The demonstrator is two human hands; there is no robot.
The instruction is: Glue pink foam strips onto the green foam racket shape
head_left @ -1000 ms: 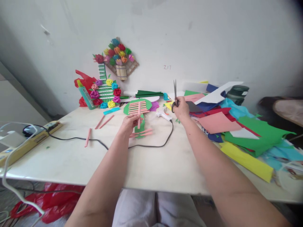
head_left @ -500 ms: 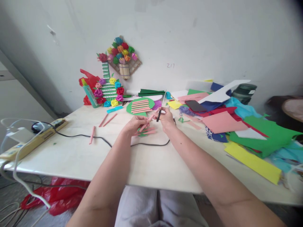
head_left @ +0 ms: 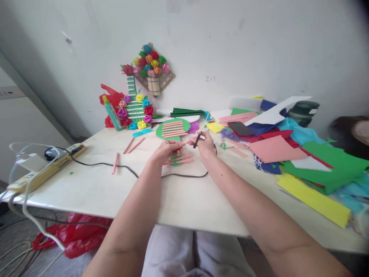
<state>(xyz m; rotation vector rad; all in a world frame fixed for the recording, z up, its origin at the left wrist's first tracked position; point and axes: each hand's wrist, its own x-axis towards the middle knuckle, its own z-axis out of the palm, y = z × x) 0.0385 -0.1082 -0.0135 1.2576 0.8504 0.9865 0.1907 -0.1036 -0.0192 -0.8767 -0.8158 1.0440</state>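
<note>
My left hand (head_left: 166, 150) pinches a thin pink paper stick (head_left: 185, 141) above the table. My right hand (head_left: 206, 145) grips black-handled scissors (head_left: 200, 133), whose blades point up and away and meet the stick's far end. Below the hands lies a small green piece with pink sticks (head_left: 178, 159) on it. Just beyond stands a green paper disc with a row of pink sticks (head_left: 173, 129).
Loose pink sticks (head_left: 115, 162) lie left of centre. A black cable (head_left: 121, 166) runs to a power strip (head_left: 46, 168) at the left edge. Coloured paper sheets (head_left: 305, 161) pile on the right. Paper-flower crafts (head_left: 135, 109) and a glue bottle (head_left: 111, 114) lean against the wall.
My right hand brought the scissors from the raised spot on the right down to the stick held in my left hand. The view shifted slightly left.
</note>
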